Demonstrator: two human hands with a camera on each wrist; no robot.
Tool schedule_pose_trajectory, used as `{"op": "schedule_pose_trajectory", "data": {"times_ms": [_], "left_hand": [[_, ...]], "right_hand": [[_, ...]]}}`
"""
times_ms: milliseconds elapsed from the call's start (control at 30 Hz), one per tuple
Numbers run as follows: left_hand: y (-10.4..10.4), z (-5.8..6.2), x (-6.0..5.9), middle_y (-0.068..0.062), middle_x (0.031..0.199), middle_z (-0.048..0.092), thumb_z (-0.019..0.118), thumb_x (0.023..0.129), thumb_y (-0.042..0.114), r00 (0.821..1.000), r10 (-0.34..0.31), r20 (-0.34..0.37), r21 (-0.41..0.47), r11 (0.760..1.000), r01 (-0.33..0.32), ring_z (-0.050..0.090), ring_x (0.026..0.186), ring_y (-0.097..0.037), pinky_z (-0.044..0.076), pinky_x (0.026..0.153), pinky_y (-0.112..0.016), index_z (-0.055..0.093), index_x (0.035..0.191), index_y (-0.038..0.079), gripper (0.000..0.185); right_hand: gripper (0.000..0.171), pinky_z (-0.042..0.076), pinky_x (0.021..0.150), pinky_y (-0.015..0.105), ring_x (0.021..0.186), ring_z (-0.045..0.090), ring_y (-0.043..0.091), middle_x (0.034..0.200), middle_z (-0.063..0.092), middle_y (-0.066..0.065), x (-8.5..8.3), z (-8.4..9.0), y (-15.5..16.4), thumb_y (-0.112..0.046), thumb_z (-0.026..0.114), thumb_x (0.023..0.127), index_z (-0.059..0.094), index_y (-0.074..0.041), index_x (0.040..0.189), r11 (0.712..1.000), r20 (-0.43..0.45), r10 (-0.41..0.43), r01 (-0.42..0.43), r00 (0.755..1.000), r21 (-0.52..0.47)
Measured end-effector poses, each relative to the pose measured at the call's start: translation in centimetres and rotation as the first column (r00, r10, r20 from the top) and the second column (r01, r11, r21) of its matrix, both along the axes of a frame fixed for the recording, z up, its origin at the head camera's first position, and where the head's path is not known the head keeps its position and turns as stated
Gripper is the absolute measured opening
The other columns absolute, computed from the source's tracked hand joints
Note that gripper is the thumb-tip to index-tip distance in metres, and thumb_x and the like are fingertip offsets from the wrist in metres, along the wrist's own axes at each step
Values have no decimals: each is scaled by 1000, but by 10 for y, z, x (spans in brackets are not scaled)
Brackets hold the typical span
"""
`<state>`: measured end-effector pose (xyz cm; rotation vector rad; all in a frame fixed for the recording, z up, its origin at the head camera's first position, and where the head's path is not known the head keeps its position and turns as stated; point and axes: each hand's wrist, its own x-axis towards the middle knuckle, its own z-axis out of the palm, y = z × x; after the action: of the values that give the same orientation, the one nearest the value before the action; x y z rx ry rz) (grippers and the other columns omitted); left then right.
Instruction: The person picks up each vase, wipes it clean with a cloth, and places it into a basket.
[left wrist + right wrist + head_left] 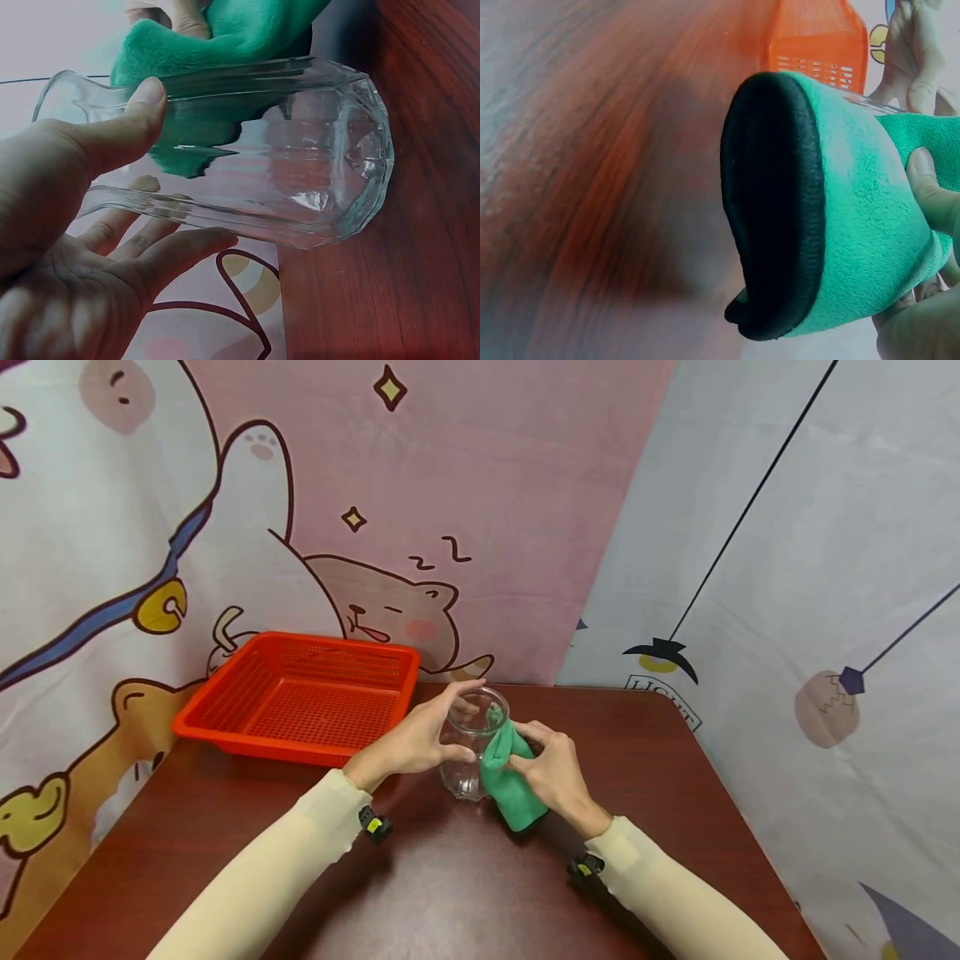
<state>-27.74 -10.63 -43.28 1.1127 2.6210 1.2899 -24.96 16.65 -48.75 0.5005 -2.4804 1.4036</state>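
My left hand grips the glass over the worktop — right hand pinches the cloth, tucked inside, it seems; wiping underway, the basket waits.

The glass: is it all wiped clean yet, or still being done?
Still being done. The left hand holds the glass jar on the table while the right hand presses the green cloth over its rim. The red basket behind holds nothing yet.
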Motion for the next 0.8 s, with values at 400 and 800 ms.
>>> {"op": "schedule_pose_trajectory", "data": {"times_ms": [400,800], "left_hand": [[-3,-3,0,-22,158,69,98,94,9,1000,4,24,-9,1000,-4,73,144,-38,69,106,-52,28,183,25,115],[-1,-1,-1,-19,157,70,100,93,7,1000,0,30,10,1000,0,72,145,-35,71,103,-49,31,182,26,114]], "right_hand": [[54,65,87,24,103,81,16,124,89,6,-1,4,-7,-3,99,90,85,-15,141,993,4,2,-2,1000,-118],[52,68,88,24,103,82,7,128,88,14,-3,22,-4,-6,99,93,83,-9,143,978,-59,24,-36,998,-206]]}}
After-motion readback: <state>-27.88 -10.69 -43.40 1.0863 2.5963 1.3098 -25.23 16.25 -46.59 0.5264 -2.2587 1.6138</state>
